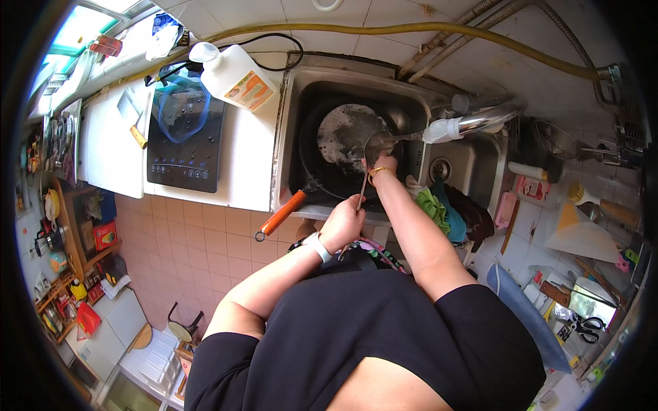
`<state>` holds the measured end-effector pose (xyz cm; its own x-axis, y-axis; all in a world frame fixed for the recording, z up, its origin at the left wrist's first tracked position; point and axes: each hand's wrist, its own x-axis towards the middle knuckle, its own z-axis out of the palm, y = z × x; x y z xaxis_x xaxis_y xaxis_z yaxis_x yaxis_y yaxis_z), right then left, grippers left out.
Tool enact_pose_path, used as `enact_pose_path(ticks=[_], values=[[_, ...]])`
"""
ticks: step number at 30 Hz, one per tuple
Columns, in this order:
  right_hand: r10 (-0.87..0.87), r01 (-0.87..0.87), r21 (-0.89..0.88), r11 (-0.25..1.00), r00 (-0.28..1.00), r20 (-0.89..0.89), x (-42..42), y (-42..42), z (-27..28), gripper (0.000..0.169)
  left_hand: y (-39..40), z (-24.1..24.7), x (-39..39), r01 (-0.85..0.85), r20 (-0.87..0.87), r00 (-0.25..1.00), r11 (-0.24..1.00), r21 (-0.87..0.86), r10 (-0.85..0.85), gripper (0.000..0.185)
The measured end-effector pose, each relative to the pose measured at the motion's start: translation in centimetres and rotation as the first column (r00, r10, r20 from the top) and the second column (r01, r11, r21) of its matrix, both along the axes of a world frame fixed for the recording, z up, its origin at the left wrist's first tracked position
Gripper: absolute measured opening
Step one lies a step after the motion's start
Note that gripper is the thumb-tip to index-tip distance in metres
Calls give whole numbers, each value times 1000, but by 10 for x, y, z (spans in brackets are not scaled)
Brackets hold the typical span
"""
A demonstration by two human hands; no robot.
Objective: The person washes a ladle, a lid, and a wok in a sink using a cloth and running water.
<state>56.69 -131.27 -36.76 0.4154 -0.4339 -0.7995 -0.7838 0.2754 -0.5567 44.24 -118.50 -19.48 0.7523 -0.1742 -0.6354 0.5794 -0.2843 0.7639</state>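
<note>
My left hand grips the long thin handle of a metal ladle or similar utensil at the sink's front edge. Its round head is under the stream from the faucet, and my right hand is at this head; whether a cloth or sponge is in its fingers cannot be told. Beneath lies a dark wok with foamy water in the left basin of the steel sink. The wok's orange handle sticks out over the front left rim.
Cloths hang over the sink's front at the right. Left of the sink are a white pump bottle, a black induction cooktop and a cleaver. A yellow hose runs along the tiled wall.
</note>
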Motion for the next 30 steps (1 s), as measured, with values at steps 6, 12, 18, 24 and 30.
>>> enact_pose_path(ticks=[6,12,18,24,30], values=[[-25,61,644,762,998,-65,2,-5,32,29,-28,-28,7,-8,160,987,997,77,-5,28],[305,-306,467,829,949,81,6,-11,93,14,-53,-58,29,-38,70,996,982,-183,52,33],[339,-447,407,797,888,312,36,-47,106,17,-33,-48,95,-361,-307,925,769,-527,224,52],[354,-530,456,715,837,418,31,-38,119,14,-31,-66,169,-543,-424,840,523,-657,340,40],[623,-722,115,683,657,425,7,-60,128,19,-33,-54,204,-655,-391,720,375,-656,573,34]])
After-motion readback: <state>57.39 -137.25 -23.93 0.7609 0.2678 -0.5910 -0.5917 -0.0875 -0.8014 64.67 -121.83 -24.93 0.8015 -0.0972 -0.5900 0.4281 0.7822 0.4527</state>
